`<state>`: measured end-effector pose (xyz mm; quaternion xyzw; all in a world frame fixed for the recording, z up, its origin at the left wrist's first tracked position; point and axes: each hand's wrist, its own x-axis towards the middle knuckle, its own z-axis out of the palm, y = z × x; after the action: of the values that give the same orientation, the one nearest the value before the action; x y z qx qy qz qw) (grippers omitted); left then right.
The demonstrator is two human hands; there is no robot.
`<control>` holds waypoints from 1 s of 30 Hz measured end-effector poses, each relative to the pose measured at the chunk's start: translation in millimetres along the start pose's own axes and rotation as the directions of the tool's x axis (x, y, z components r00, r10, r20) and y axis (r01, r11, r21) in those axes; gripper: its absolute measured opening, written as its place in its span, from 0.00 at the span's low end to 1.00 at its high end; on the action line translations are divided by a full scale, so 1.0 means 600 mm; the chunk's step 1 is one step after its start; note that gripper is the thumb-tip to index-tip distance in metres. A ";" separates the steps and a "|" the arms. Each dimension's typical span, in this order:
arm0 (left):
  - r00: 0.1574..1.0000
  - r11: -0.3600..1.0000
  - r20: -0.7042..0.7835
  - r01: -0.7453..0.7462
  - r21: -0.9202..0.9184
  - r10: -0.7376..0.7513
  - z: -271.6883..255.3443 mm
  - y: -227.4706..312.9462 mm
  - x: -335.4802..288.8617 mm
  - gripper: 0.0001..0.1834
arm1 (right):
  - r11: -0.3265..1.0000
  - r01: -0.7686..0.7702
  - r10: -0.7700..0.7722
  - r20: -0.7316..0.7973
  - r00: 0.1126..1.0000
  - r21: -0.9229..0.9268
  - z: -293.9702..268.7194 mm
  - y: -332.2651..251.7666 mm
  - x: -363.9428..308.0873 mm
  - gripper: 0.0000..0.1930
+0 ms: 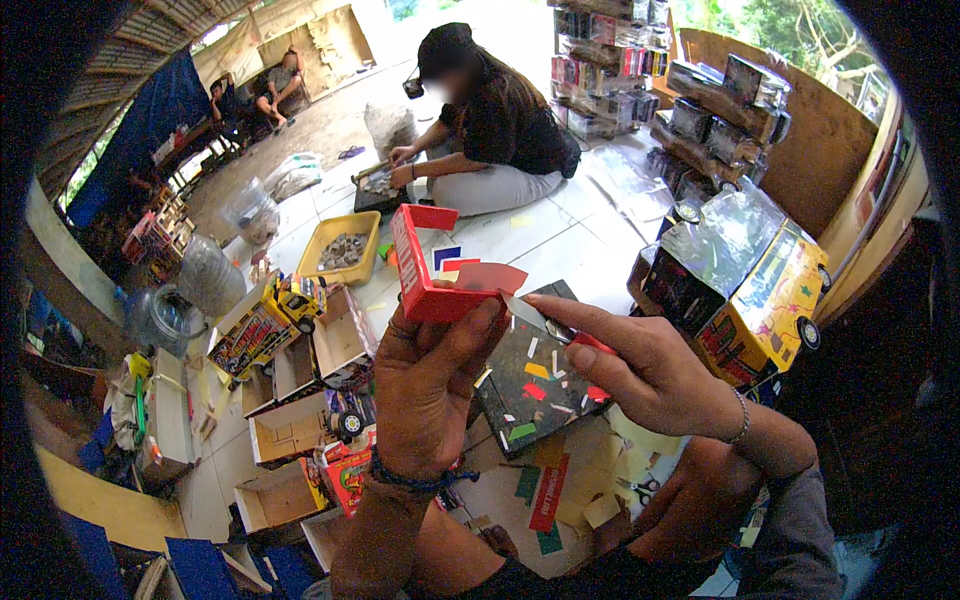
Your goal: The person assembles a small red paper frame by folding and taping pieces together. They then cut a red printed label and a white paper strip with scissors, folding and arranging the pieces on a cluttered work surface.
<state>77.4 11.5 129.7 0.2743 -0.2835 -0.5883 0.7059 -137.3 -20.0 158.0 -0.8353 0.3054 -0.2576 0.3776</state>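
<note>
My left hand (430, 395) is raised at the middle, closed around a small red box-shaped piece (411, 265) with open sides and pale lettering on one face. A loose red flap (495, 277) sticks out from its right side, above my thumb. In my right hand (645, 372) is a knife (532, 316) with a pointed metal blade and a red handle, the index finger stretched along it. The blade's tip meets the flap's lower edge, close to my left fingertips. Below lies a dark board (512, 385) strewn with coloured scraps.
Wooden open boxes (285, 440) and a toy truck (255, 328) stand at left, a larger yellow truck (765, 325) at right. Scissors (642, 489) and a red strip (549, 494) lie near my legs. Opposite, a person (495, 130) sits behind a yellow basin (318, 243).
</note>
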 end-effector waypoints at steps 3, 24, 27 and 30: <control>0.999 0.999 0.012 -0.036 0.017 0.035 -0.002 -0.001 0.001 0.20 | 1.000 0.003 -0.003 0.005 1.000 0.011 -0.001 0.000 0.001 0.24; 0.994 0.993 -0.002 -0.108 0.053 0.109 -0.024 0.006 0.012 0.18 | 0.992 -0.105 0.106 -0.010 0.994 0.073 -0.005 0.026 0.002 0.23; 0.992 0.992 0.050 -0.119 0.040 0.116 -0.026 0.006 0.011 0.19 | 0.986 -0.161 0.160 0.018 0.987 0.035 -0.015 0.019 -0.006 0.24; 0.995 0.995 0.019 -0.101 0.004 0.101 -0.024 0.003 0.009 0.19 | 0.991 -0.129 0.128 0.023 0.992 0.043 -0.018 0.018 -0.015 0.25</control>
<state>90.0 7.3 121.4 0.2556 -0.3052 -0.5538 0.7313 -153.9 -24.5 153.7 -0.8080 0.3489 -0.2309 0.4148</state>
